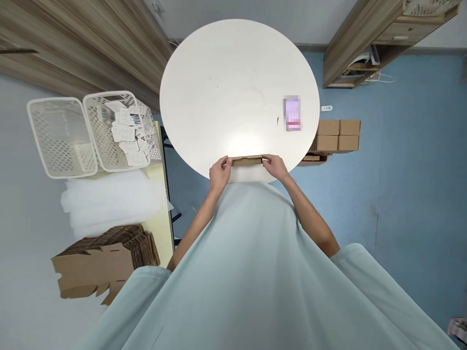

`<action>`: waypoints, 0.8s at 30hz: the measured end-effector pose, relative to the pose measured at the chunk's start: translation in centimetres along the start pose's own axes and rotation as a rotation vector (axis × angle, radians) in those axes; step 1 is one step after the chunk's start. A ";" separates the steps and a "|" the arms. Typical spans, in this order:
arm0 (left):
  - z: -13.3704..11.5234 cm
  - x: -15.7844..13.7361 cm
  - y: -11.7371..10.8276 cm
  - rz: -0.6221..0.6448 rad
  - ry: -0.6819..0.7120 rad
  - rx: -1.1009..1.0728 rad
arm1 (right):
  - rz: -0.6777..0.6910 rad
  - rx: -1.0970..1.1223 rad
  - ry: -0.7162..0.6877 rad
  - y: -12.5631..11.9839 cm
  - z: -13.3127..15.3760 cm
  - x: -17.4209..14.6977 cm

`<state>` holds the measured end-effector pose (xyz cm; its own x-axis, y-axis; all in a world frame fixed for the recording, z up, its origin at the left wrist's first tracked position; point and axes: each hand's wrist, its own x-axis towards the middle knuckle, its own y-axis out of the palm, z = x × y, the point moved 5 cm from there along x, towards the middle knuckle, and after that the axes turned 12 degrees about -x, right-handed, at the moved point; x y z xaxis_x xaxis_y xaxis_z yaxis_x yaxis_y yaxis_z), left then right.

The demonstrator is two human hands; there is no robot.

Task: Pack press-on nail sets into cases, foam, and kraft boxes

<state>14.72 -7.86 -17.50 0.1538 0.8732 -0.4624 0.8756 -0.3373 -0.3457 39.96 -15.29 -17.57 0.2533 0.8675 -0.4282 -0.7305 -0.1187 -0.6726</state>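
At the near edge of the round white table (233,87), a brown cardboard box (247,161) is held between my two hands. My left hand (220,172) grips its left end, with the thumb and fingers on the corner. On the right end, my right hand (274,166) has its fingers closed at the corner. Only a narrow side of the box shows, so I cannot tell whether its lid is fastened. A phone-like thing with a blurred pink screen (292,113) lies on the table to the right.
Left, a side table (160,194) carries white baskets (89,141), one with white packets, a white foam-like stack (113,199) and flattened cardboard boxes (105,262). Folded brown boxes (338,135) are stacked right of the round table. A wooden cabinet (365,43) stands at the back right.
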 end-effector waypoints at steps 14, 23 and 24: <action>1.1 0.6 0.5 0.020 0.095 0.083 | -0.057 -0.029 0.073 0.9 -0.8 -0.2; 1.4 0.7 0.5 0.004 0.106 0.085 | -0.105 -0.132 0.063 1.3 -0.7 -0.3; 1.4 0.6 0.5 0.008 0.107 0.079 | -0.098 -0.138 0.062 1.3 -0.8 -0.3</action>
<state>14.60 -7.95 -19.06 0.2123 0.9013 -0.3776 0.8359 -0.3677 -0.4076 39.47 -16.12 -18.78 0.3604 0.8474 -0.3898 -0.6074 -0.1039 -0.7876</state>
